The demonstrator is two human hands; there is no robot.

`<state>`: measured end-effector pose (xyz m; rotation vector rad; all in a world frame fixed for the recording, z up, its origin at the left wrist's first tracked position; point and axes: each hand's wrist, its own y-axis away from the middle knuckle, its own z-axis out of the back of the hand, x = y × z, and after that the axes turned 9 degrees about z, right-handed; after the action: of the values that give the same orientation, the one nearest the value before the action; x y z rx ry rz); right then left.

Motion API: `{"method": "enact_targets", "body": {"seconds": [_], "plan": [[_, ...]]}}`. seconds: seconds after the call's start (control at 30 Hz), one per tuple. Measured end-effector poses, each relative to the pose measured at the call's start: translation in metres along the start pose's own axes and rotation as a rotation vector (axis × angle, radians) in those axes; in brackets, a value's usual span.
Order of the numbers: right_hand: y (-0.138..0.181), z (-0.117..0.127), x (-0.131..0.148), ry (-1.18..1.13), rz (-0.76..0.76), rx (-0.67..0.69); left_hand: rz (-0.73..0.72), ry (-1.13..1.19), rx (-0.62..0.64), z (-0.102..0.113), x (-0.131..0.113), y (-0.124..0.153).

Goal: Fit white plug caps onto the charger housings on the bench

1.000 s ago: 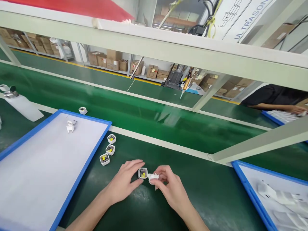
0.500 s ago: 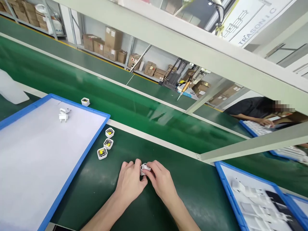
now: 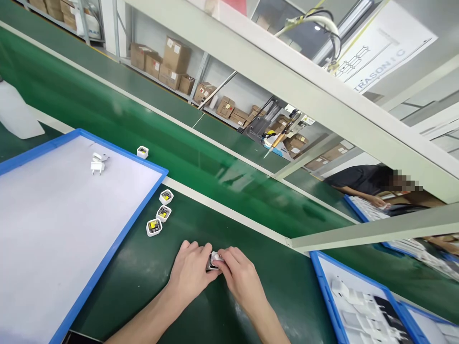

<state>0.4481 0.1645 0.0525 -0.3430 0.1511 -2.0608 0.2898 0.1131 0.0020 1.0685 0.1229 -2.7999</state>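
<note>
a: what's worn on the left hand (image 3: 190,274)?
b: nothing. no glove, no ring that shows.
a: and the right hand (image 3: 241,279)?
b: bare too, no watch or band at the wrist.
a: sleeves?
b: none in view; both forearms are uncovered down to the picture's lower edge.

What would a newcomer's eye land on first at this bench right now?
Probably the two hands, left hand and right hand, pinched together over a small white charger part on the green bench mat. Next, the row of three open charger shells showing yellow insides, just off the right edge of the big blue-rimmed tray, which carries one lone white plug.
</note>
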Motion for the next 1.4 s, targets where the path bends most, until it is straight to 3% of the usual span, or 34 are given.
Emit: {"method": "enact_targets", "body": {"seconds": [0.23, 0.53, 0.7, 0.9, 1.07, 1.4], "plan": [[0.002, 0.002, 0.001, -0.046, 0.043, -0.001, -0.040, 0.059, 0.029, 0.001, 0.004, 0.001], [-0.003, 0.006, -0.003, -0.079, 0.113, 0.091, -0.032, 0.051, 0.033, -0.002, 0.006, -0.002], [-0.001, 0.002, -0.008, -0.177, 0.103, 0.037, -0.024, 0.042, 0.044, -0.002, 0.006, -0.002], [0.000, 0.001, -0.013, -0.065, 0.228, 0.013, -0.038, 0.054, 0.023, -0.005, 0.007, -0.003], [-0.002, 0.001, -0.019, -0.222, 0.168, 0.005, -0.036, 0.050, 0.024, -0.006, 0.007, -0.005], [-0.005, 0.001, -0.020, -0.154, 0.198, 0.069, -0.055, 0.055, 0.012, -0.007, 0.009, -0.004]]}}
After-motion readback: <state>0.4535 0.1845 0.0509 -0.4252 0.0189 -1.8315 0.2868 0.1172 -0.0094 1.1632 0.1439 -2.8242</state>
